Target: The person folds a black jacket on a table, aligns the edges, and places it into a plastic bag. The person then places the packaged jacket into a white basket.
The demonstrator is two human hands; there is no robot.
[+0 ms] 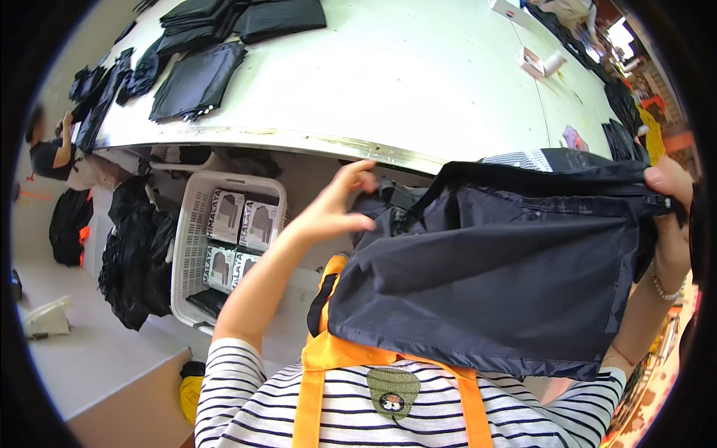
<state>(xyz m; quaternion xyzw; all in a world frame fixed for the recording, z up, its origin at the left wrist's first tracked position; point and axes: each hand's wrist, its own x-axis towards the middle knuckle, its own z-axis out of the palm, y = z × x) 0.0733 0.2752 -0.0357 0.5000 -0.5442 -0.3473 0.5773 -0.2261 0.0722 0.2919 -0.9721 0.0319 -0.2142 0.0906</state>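
Note:
A large black fabric bag (493,280) with a strap and what looks like a plastic buckle (399,209) at its upper left hangs in front of my body. My right hand (668,190) grips its upper right corner, thumb on top, beside a small black fitting. At the opposite upper end, my left hand (336,205) is spread, with thumb and fingers apart around the edge near the buckle. Whether those fingertips touch the fabric is hard to make out. Behind the bag's top edge, part of a grey and white printed piece (519,160) shows.
A white table (388,82) spans the far side, carrying folded black fabric stacks (198,78) and a small box (531,63). Below left stands a white basket (187,261) with printed packages (224,216). Black fabric (138,254) hangs beside it. Another person (56,153) is at far left.

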